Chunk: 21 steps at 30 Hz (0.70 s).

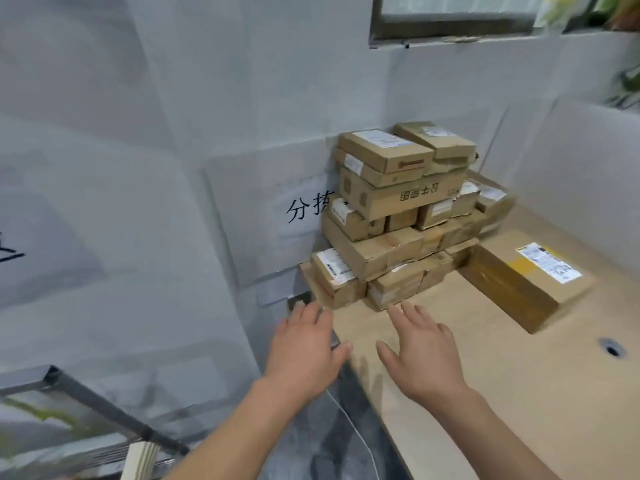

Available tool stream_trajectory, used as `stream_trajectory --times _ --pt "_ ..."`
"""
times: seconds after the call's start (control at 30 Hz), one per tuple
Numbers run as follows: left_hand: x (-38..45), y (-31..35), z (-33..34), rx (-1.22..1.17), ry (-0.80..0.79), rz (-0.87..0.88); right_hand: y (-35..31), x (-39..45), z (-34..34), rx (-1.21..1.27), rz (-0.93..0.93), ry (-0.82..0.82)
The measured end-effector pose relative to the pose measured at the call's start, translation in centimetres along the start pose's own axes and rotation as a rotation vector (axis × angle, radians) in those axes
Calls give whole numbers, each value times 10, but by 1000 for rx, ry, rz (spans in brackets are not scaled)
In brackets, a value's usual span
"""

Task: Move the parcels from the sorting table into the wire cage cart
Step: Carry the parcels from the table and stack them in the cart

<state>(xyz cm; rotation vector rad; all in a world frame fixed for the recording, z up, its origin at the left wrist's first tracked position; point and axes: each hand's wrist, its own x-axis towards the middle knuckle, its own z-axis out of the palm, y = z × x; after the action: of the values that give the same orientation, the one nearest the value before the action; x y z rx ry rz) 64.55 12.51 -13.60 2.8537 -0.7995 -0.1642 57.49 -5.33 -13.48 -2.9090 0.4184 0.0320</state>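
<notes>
A stack of several brown cardboard parcels (401,209) stands in the far left corner of the light wooden sorting table (502,393), against the wall. A bigger parcel (526,282) with a yellow and white label lies flat to the right of the stack. Both my hands are stretched out towards the bottom of the stack, fingers straight, holding nothing. My left hand (304,348) hovers off the table's left edge. My right hand (419,348) hovers over the tabletop, just short of the lowest parcels. A dark metal frame (86,400) at the lower left may be the cart.
A white sheet with black characters (304,207) hangs on the grey wall left of the stack. A window (453,15) sits high on the wall. The tabletop has a round cable hole (611,348) at the right. A white cable (356,434) runs down beside the table.
</notes>
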Motion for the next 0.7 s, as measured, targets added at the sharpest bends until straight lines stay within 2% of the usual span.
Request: stream_trajectory --times 0.2,0.37,0.53,0.7 --pt "56 89 2 30 -39 161 93 2 -29 5 202 -26" --pt "95 152 14 19 -83 275 157 -1 -34 118 351 0" --pt "135 198 35 -19 -118 377 201 -6 -31 334 503 77" --pt "184 238 53 56 -131 512 234 8 -20 373 621 119"
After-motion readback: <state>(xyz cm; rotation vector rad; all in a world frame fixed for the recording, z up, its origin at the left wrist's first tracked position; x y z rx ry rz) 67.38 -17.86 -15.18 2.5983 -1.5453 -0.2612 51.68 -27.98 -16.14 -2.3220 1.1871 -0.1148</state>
